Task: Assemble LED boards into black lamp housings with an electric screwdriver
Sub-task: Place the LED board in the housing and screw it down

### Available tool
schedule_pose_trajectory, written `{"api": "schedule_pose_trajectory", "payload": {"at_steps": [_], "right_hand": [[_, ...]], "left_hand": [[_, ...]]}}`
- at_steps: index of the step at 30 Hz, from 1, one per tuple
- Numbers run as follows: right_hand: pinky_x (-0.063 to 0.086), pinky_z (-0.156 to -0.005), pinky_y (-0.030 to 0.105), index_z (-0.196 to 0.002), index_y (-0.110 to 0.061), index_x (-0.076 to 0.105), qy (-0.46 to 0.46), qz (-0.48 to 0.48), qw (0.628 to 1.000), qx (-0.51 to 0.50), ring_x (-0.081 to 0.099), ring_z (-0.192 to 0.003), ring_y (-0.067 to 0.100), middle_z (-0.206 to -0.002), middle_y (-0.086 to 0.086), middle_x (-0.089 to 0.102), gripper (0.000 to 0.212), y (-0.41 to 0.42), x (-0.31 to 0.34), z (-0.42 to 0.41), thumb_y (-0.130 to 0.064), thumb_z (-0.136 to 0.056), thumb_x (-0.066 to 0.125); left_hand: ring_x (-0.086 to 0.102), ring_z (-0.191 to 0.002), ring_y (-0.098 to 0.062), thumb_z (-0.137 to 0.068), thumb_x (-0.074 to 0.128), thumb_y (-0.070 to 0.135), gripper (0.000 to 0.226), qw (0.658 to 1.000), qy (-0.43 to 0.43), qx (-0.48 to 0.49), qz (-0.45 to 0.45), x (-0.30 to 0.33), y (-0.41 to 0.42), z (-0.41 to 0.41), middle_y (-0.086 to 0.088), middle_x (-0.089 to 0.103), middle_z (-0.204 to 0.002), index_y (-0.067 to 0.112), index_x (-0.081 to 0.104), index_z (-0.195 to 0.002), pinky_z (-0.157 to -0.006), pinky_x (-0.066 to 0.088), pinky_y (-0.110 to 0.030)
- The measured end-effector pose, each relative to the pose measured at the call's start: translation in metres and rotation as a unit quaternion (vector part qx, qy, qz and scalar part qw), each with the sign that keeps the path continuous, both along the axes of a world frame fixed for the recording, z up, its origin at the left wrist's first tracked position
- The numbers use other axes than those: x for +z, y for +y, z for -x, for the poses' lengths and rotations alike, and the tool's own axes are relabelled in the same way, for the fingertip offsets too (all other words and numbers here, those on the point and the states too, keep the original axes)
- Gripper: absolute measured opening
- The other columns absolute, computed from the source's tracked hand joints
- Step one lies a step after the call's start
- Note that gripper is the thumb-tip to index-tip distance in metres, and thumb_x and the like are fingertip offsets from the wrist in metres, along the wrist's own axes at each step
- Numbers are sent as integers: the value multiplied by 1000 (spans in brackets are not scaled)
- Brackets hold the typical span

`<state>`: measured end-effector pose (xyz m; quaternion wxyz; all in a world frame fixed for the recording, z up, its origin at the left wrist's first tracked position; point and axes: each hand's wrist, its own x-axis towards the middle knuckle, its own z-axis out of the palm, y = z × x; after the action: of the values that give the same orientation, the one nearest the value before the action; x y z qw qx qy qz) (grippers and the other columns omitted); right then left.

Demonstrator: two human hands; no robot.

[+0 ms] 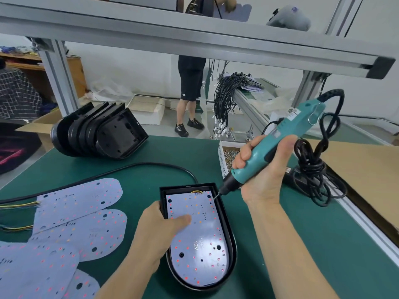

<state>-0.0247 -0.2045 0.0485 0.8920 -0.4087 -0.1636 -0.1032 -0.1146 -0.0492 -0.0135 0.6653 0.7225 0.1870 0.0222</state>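
One LED board [195,238] is being screwed into the black lamp housing [227,229]: left hand [157,231] is pressing it flat with the thumb, right hand [262,167] is wrapping its fingers round the electric screwdriver [269,147], bit at the board's upper-right hole. Next move probably calls for steady downward drive.

Head view, own body only.
L hand [158,230]: bare, no glove, no ring, no watch or band visible. L forearm bare to frame bottom, no sleeve in view.
R hand [262,169]: bare, no glove, no ring seen. Thumbnail short, unpainted. R wrist bare, no strap. R forearm bare down to lower frame edge, no cuff or sleeve visible.
No markings or tape seen on either arm. Rest of body outside frame; clothing can't tell.
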Motion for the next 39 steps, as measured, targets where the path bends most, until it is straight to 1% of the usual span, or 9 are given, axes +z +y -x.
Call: {"api": "schedule_pose_trajectory", "payload": {"at_steps": [2, 17, 21, 24, 26, 30, 33, 36, 39], "right_hand": [[37, -47, 21, -69, -19, 52, 3, 8, 1000, 3, 39, -43, 15, -56, -1, 47, 72, 1, -2, 0, -86, -47, 67], [37, -47, 22, -71, -18, 53, -7, 56, 998, 25, 41, -43, 16, -55, -1, 49, 73, 8, -6, -2, -85, -47, 69], [39, -49, 23, -76, -14, 49, -15, 92, 995, 37, 43, -45, 16, -57, 0, 50, 71, 8, -7, 0, -73, -51, 78], [42, -53, 24, -80, -12, 49, -33, 129, 990, 41, 44, -49, 16, -60, -1, 51, 53, 5, -8, -1, -52, -65, 81], [42, -55, 25, -81, -13, 51, -37, 145, 988, 43, 44, -51, 18, -62, 0, 50, 34, 4, -9, -2, -38, -72, 71], [41, -57, 29, -72, -24, 60, -55, 173, 981, 62, 44, -53, 19, -63, 1, 50, 13, 5, -8, -1, -35, -73, 68], [41, -58, 31, -67, -27, 61, -76, 200, 973, 84, 45, -53, 18, -61, 0, 50, 23, 6, -8, 1, -41, -68, 79], [41, -59, 32, -67, -27, 61, -79, 201, 970, 110, 44, -52, 18, -58, 0, 50, 17, 8, -9, 2, -37, -68, 75], [43, -59, 29, -68, -26, 61, -69, 194, 971, 122, 44, -51, 18, -57, 0, 50, 37, 7, -9, 2, -55, -59, 83]], "left_hand": [[72, -69, -14, -78, 72, 0, 19, 1000, -1, -1, 1, -1, 0, 0, 7, 75, -77, 16, 70, -87, -65, 56, -29], [71, -67, -11, -78, 72, 2, 18, 1000, -2, 1, -7, -6, 1, -2, 9, 75, -76, 17, 69, -88, -63, 53, -27], [71, -67, -12, -77, 74, 4, 18, 1000, 3, 7, -15, -7, 1, -3, 9, 74, -75, 17, 69, -88, -65, 55, -29], [71, -69, -14, -78, 73, 4, 17, 1000, 4, 7, -19, -7, 1, -4, 9, 74, -75, 17, 69, -86, -69, 57, -31], [71, -69, -14, -77, 73, 3, 17, 1000, 5, 8, -20, -7, 1, -4, 9, 74, -75, 18, 69, -85, -70, 57, -31], [71, -69, -15, -76, 74, 3, 17, 1000, 9, 12, -18, -7, 0, -4, 7, 74, -75, 16, 70, -87, -68, 56, -31], [70, -64, -13, -74, 75, 3, 17, 1000, 12, 13, -24, -8, 0, -6, 7, 74, -72, 13, 69, -86, -60, 53, -26], [71, -69, -18, -72, 76, 2, 18, 999, 18, 20, -26, -8, 1, -8, 3, 74, -74, 10, 69, -87, -64, 56, -31], [71, -70, -21, -72, 76, 1, 19, 999, 19, 24, -20, -8, 2, -9, 0, 74, -76, 8, 68, -88, -65, 56, -32]]}}
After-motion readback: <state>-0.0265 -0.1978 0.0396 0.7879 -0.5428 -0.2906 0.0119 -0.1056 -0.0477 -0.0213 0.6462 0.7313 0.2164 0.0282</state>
